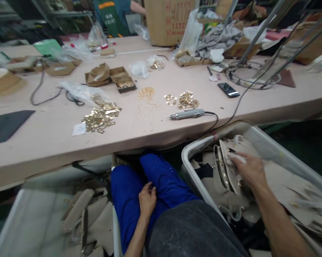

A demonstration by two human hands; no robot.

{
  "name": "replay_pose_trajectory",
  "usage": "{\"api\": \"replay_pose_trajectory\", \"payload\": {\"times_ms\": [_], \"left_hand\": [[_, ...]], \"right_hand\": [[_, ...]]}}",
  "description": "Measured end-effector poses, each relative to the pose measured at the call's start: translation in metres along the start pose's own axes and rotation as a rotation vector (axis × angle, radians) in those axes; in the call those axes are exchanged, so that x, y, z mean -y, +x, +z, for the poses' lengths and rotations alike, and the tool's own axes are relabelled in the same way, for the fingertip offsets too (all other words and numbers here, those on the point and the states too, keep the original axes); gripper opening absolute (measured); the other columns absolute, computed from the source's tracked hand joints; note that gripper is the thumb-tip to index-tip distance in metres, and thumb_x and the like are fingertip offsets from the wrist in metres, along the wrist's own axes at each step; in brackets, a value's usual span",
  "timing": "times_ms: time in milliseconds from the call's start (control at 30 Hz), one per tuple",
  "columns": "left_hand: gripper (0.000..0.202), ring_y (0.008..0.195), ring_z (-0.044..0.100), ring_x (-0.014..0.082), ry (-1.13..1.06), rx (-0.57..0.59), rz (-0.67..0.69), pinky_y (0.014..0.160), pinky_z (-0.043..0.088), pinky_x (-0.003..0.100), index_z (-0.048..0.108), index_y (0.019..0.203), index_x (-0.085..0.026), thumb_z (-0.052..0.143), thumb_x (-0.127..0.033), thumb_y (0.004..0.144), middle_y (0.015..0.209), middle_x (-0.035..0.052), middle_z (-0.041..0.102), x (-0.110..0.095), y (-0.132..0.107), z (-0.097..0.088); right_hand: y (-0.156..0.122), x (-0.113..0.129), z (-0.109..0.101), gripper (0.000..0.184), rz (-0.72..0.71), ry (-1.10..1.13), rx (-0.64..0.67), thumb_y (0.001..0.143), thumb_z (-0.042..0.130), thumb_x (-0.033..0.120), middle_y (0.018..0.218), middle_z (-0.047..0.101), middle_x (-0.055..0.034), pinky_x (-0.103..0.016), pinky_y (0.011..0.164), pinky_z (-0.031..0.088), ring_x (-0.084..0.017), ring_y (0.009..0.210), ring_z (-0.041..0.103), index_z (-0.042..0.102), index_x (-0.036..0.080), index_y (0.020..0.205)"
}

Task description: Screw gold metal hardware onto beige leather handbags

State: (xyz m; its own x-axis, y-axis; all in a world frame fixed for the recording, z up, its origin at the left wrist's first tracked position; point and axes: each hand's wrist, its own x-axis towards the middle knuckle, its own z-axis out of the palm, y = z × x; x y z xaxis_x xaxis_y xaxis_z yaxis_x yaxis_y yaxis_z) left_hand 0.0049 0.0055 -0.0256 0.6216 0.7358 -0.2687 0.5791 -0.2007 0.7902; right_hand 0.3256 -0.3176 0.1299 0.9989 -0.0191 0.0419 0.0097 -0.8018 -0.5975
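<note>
My right hand (248,169) reaches into the white bin on the right, its fingers closed on the upper part of a beige handbag (222,171) with gold-coloured fittings. More beige bags (286,182) lie around it in the bin. My left hand (147,198) rests on my lap over blue trousers, fingers curled; a small dark spot shows by the thumb, and whether anything is held is hidden. On the table ahead lies a grey electric screwdriver (187,114), beside a small heap of gold metal plates (187,100). Neither hand touches these.
The bin's rim (186,153) stands close at my right. Another bin (13,221) with beige bags is at my left. The table (129,132) bears a larger pile of gold plates (100,116), tiny gold pieces (146,93), a phone (228,90) and a carton (169,21). A person stands across it.
</note>
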Motion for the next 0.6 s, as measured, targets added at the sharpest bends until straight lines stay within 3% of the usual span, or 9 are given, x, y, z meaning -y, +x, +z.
{"api": "replay_pose_trajectory", "payload": {"times_ms": [100,200,300,400,500,533,600], "left_hand": [[0.056,0.083,0.076,0.0243,-0.179,-0.069,-0.051,0.079,0.062,0.038,0.054,0.141,-0.014,0.062,-0.032,0.089,0.114,0.0164,0.074,-0.009,-0.013,-0.009],[0.075,0.101,0.074,0.0264,-0.334,-0.132,-0.033,0.079,0.063,0.038,0.038,0.154,-0.019,0.071,-0.033,0.087,0.135,0.0207,0.064,-0.024,-0.026,-0.028],[0.095,0.129,0.062,0.0322,-0.375,-0.235,0.083,0.094,0.061,0.045,0.027,0.160,-0.025,0.082,-0.034,0.083,0.154,0.0212,0.048,-0.050,-0.038,-0.065],[0.106,0.147,0.045,0.0364,-0.333,-0.320,0.245,0.112,0.050,0.052,0.023,0.164,-0.028,0.086,-0.034,0.079,0.166,0.0184,0.035,-0.080,-0.052,-0.116],[0.090,0.151,0.038,0.0366,-0.229,-0.269,0.362,0.124,0.035,0.056,0.036,0.161,-0.027,0.079,-0.039,0.083,0.165,0.0135,0.039,-0.099,-0.069,-0.162],[0.082,0.148,0.043,0.0370,-0.191,-0.200,0.389,0.125,0.033,0.057,0.046,0.156,-0.027,0.079,-0.041,0.082,0.160,0.0123,0.048,-0.100,-0.075,-0.172],[0.063,0.132,0.061,0.0379,-0.172,-0.100,0.409,0.119,0.041,0.057,0.067,0.138,-0.025,0.079,-0.045,0.079,0.140,0.0121,0.067,-0.095,-0.086,-0.180]], "right_hand": [[-0.017,0.068,0.000,0.039,-0.284,0.039,0.147,0.077,0.073,0.056,0.093,0.075,-0.0122,-0.046,0.077,0.051,-0.034,0.085,0.068,0.080,0.028,0.103],[-0.044,0.133,0.006,0.037,-0.467,0.203,0.366,0.071,0.080,0.057,0.096,0.075,-0.0102,-0.043,0.079,0.054,-0.032,0.086,0.068,0.081,0.029,0.097],[-0.073,0.187,0.001,0.037,-0.644,0.235,0.723,0.078,0.078,0.054,0.095,0.074,-0.0095,-0.038,0.081,0.055,-0.029,0.087,0.068,0.081,0.026,0.102],[-0.101,0.230,-0.014,0.037,-0.843,0.131,1.052,0.091,0.067,0.053,0.091,0.072,-0.0077,-0.031,0.076,0.051,-0.024,0.082,0.066,0.079,0.024,0.111],[-0.124,0.266,-0.015,0.038,-0.944,0.156,1.306,0.090,0.069,0.054,0.094,0.071,-0.0071,-0.028,0.073,0.048,-0.022,0.083,0.065,0.080,0.023,0.109],[-0.131,0.276,-0.008,0.038,-0.953,0.192,1.378,0.088,0.071,0.054,0.094,0.071,-0.0068,-0.027,0.072,0.047,-0.021,0.083,0.065,0.080,0.022,0.107],[-0.141,0.292,0.017,0.037,-0.928,0.284,1.502,0.087,0.072,0.053,0.089,0.071,-0.0056,-0.026,0.067,0.045,-0.020,0.079,0.064,0.080,0.019,0.100]]}}
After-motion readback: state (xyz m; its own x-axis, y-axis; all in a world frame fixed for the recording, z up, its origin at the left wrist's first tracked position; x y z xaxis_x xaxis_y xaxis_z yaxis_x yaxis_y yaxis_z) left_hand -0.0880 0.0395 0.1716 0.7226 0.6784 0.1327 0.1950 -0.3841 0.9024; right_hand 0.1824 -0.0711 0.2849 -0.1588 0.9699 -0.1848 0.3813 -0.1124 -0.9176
